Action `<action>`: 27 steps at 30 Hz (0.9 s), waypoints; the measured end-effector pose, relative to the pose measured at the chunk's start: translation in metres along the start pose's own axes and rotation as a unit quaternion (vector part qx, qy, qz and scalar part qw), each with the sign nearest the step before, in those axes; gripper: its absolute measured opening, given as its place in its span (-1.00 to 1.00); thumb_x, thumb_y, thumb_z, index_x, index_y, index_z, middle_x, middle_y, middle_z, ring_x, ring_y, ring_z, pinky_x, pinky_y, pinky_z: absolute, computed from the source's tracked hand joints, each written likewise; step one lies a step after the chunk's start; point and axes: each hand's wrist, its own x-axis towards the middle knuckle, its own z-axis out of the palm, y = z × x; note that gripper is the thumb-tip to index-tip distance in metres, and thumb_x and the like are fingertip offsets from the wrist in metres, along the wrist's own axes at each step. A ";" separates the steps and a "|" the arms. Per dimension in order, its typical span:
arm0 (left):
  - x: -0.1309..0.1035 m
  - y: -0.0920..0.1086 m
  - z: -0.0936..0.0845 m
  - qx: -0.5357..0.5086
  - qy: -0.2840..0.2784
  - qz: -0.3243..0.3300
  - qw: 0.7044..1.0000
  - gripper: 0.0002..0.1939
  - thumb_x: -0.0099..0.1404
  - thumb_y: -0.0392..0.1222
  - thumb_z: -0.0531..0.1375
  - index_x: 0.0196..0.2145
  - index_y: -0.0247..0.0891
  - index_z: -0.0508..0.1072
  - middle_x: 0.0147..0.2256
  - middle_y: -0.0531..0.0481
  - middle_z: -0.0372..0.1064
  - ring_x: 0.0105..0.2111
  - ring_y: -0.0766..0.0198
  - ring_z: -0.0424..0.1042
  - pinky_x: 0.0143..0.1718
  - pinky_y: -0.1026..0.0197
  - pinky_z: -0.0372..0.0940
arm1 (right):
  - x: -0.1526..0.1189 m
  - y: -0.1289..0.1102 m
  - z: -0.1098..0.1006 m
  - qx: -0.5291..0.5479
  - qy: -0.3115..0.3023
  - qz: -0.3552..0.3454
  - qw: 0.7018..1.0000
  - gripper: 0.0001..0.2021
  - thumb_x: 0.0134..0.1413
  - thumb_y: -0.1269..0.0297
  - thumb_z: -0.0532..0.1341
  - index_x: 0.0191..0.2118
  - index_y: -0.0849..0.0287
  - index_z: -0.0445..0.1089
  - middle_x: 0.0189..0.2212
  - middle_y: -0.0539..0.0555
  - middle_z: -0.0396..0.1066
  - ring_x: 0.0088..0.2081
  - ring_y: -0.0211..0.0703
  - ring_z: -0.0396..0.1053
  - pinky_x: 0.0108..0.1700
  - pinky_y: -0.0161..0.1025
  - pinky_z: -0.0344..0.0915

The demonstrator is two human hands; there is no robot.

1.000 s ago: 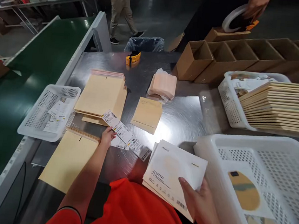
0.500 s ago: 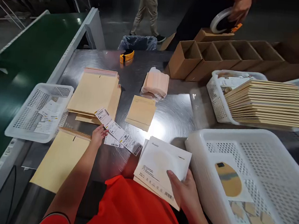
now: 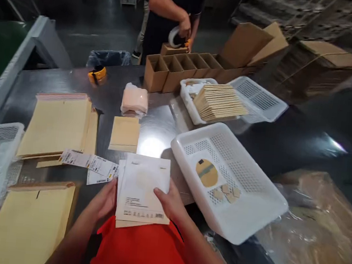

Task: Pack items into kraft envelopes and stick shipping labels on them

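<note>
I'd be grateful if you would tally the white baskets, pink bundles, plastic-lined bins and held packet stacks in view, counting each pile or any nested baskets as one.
White baskets (far left, near, board-filled, far right): 4
Pink bundle: 1
Plastic-lined bin: 1
Held packet stack: 1
Total: 7

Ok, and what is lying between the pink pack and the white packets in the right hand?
A small tan stack lies there, slightly to the left, on the metal table, as the head view shows.
</note>
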 end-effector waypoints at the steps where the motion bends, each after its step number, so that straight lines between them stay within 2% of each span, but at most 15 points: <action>1: -0.009 -0.012 0.013 0.005 -0.023 -0.035 0.999 -0.59 0.07 -0.13 0.35 -0.13 -0.33 0.51 -0.15 -0.24 0.54 -0.10 -0.08 0.50 -0.13 0.01 0.43 | -0.003 -0.001 0.002 -0.024 0.002 -0.009 1.000 -0.38 -0.21 0.12 0.39 0.01 0.08 0.19 -0.12 0.12 0.48 -0.11 0.07 0.45 -0.06 0.03 0.39; 2: -0.016 -0.022 0.023 0.007 -0.029 -0.058 0.998 -0.50 0.02 -0.16 0.39 -0.06 -0.32 0.48 -0.15 -0.23 0.55 -0.07 -0.10 0.49 -0.07 -0.02 0.42 | -0.005 -0.002 0.003 -0.052 0.002 -0.018 0.998 -0.42 -0.17 0.13 0.38 0.00 0.08 0.20 -0.13 0.11 0.48 -0.12 0.03 0.45 -0.08 -0.01 0.40; 4: -0.025 -0.035 0.033 0.007 -0.006 -0.075 0.997 -0.29 -0.04 -0.23 0.42 0.09 -0.28 0.37 -0.16 -0.19 0.56 -0.05 -0.12 0.49 -0.01 -0.06 0.39 | -0.005 -0.010 -0.005 -0.110 -0.018 -0.044 0.993 -0.52 -0.07 0.11 0.32 -0.03 0.09 0.23 -0.19 0.06 0.48 -0.18 -0.04 0.45 -0.15 -0.09 0.40; 6: -0.027 -0.041 0.030 0.007 0.020 -0.086 0.996 -0.15 -0.04 -0.26 0.42 0.20 -0.25 0.23 -0.19 -0.17 0.58 -0.07 -0.13 0.50 -0.01 -0.10 0.40 | 0.002 -0.027 -0.030 -0.196 -0.021 -0.098 0.975 -0.62 0.04 0.06 0.24 -0.06 0.08 0.25 -0.26 0.03 0.49 -0.26 -0.10 0.45 -0.21 -0.14 0.38; 7: -0.026 -0.041 0.025 0.013 0.031 -0.089 0.995 -0.11 -0.03 -0.27 0.41 0.23 -0.23 0.18 -0.19 -0.16 0.58 -0.07 -0.13 0.50 -0.01 -0.11 0.40 | 0.009 -0.039 -0.049 -0.260 0.014 -0.128 0.957 -0.66 0.10 0.05 0.19 -0.06 0.08 0.25 -0.27 0.03 0.49 -0.28 -0.12 0.44 -0.20 -0.15 0.37; 8: -0.026 -0.041 0.019 0.025 0.046 -0.088 0.995 -0.10 -0.02 -0.29 0.40 0.25 -0.20 0.14 -0.19 -0.15 0.58 -0.08 -0.13 0.51 -0.01 -0.12 0.41 | 0.016 -0.053 -0.071 -0.341 0.078 -0.143 0.926 -0.69 0.16 0.06 0.13 -0.04 0.08 0.25 -0.25 0.04 0.49 -0.27 -0.13 0.43 -0.18 -0.15 0.35; 10: -0.027 -0.038 0.006 0.043 0.076 -0.088 0.992 -0.10 0.00 -0.26 0.38 0.27 -0.14 0.12 -0.15 -0.14 0.57 -0.08 -0.14 0.50 -0.03 -0.13 0.42 | 0.033 -0.078 -0.121 -0.494 0.237 -0.118 0.828 -0.71 0.26 0.13 0.02 0.03 0.09 0.22 -0.12 0.11 0.46 -0.15 -0.10 0.42 -0.08 -0.14 0.30; 11: -0.028 -0.036 0.001 0.043 0.084 -0.102 0.990 -0.11 0.02 -0.20 0.37 0.26 -0.12 0.13 -0.12 -0.14 0.56 -0.07 -0.16 0.49 -0.03 -0.15 0.42 | 0.042 -0.087 -0.146 -0.549 0.287 -0.076 0.781 -0.69 0.28 0.18 -0.02 0.07 0.10 0.20 -0.02 0.14 0.41 -0.05 -0.08 0.38 -0.02 -0.14 0.28; 13: -0.033 -0.033 -0.004 0.031 0.085 -0.157 0.983 -0.15 0.04 -0.07 0.35 0.26 -0.10 0.15 -0.08 -0.15 0.54 -0.04 -0.20 0.47 -0.04 -0.18 0.43 | 0.058 -0.094 -0.187 -0.591 0.324 -0.009 0.738 -0.66 0.22 0.26 0.07 0.10 0.17 0.20 0.08 0.24 0.33 0.09 0.02 0.29 0.03 -0.11 0.23; 16: -0.041 -0.031 0.000 0.010 0.072 -0.207 0.976 -0.20 0.07 0.03 0.32 0.24 -0.07 0.18 -0.04 -0.16 0.52 0.00 -0.23 0.44 -0.05 -0.21 0.43 | 0.075 -0.081 -0.220 -0.601 0.312 0.056 0.734 -0.55 -0.02 0.35 0.28 0.04 0.22 0.27 0.02 0.30 0.34 0.09 0.15 0.27 0.01 -0.08 0.22; 18: -0.044 -0.033 0.007 0.010 0.074 -0.180 0.981 -0.21 0.07 -0.02 0.32 0.24 -0.08 0.19 -0.04 -0.16 0.52 0.00 -0.22 0.43 -0.03 -0.19 0.43 | 0.082 -0.068 -0.229 -0.606 0.305 0.088 0.729 -0.50 -0.08 0.35 0.32 0.04 0.21 0.26 -0.01 0.29 0.35 0.05 0.15 0.31 0.02 -0.05 0.21; 20: -0.044 -0.035 0.016 0.026 0.085 -0.123 0.988 -0.17 0.04 -0.13 0.35 0.25 -0.10 0.16 -0.05 -0.17 0.52 0.00 -0.21 0.44 -0.02 -0.19 0.42 | 0.086 -0.060 -0.236 -0.606 0.306 0.116 0.725 -0.46 -0.07 0.27 0.33 0.06 0.23 0.23 -0.01 0.31 0.33 0.03 0.15 0.32 0.02 -0.02 0.20; 23: -0.043 -0.040 0.029 0.035 0.098 -0.059 0.993 -0.09 -0.03 -0.26 0.38 0.26 -0.05 0.13 -0.03 -0.14 0.51 0.00 -0.19 0.45 0.00 -0.17 0.41 | 0.090 -0.063 -0.250 -0.604 0.312 0.145 0.719 -0.33 -0.17 0.08 0.40 0.05 0.29 0.23 0.04 0.40 0.27 0.10 0.24 0.25 0.02 0.00 0.22; 25: -0.043 -0.042 0.036 0.012 0.101 -0.067 0.993 -0.07 -0.05 -0.24 0.38 0.25 -0.01 0.13 -0.01 -0.10 0.51 0.01 -0.18 0.44 0.00 -0.15 0.40 | 0.092 -0.069 -0.258 -0.604 0.316 0.153 0.716 -0.28 -0.26 0.02 0.42 0.03 0.30 0.25 0.09 0.44 0.22 0.14 0.29 0.19 0.00 0.00 0.24; 27: -0.044 -0.044 0.039 -0.003 0.104 -0.093 0.990 -0.06 -0.06 -0.20 0.37 0.26 -0.01 0.12 -0.01 -0.10 0.50 0.01 -0.19 0.43 0.00 -0.16 0.40 | 0.093 -0.078 -0.262 -0.600 0.312 0.161 0.719 -0.32 -0.30 0.04 0.43 -0.03 0.27 0.30 0.03 0.39 0.31 0.08 0.26 0.26 -0.07 -0.04 0.27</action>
